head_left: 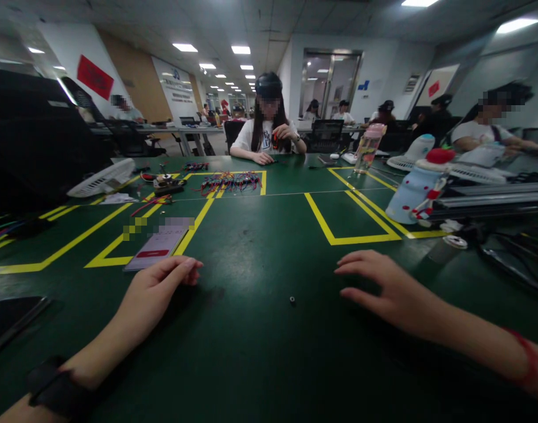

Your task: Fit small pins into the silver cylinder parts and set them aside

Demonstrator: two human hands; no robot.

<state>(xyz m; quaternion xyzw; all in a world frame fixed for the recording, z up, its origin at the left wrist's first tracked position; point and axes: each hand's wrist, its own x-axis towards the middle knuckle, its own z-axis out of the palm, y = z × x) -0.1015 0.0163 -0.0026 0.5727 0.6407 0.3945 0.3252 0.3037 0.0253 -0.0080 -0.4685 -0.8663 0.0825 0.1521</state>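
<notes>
My left hand (156, 289) rests on the green table (269, 352), fingers stretched out together, holding nothing; its fingertips lie just below a phone (158, 245) with a lit screen. My right hand (383, 285) hovers flat over the table on the right, fingers spread and empty. A tiny dark part (292, 300) lies on the table between the two hands, touched by neither. A black band sits on my left wrist and a red cord on my right.
Yellow tape lines mark boxes on the table. A pile of coloured wires (231, 181) lies at the far middle before a seated person (269, 126). A white fan (102, 178) lies left; a blue bottle (416, 185), metal rails and black cables sit right.
</notes>
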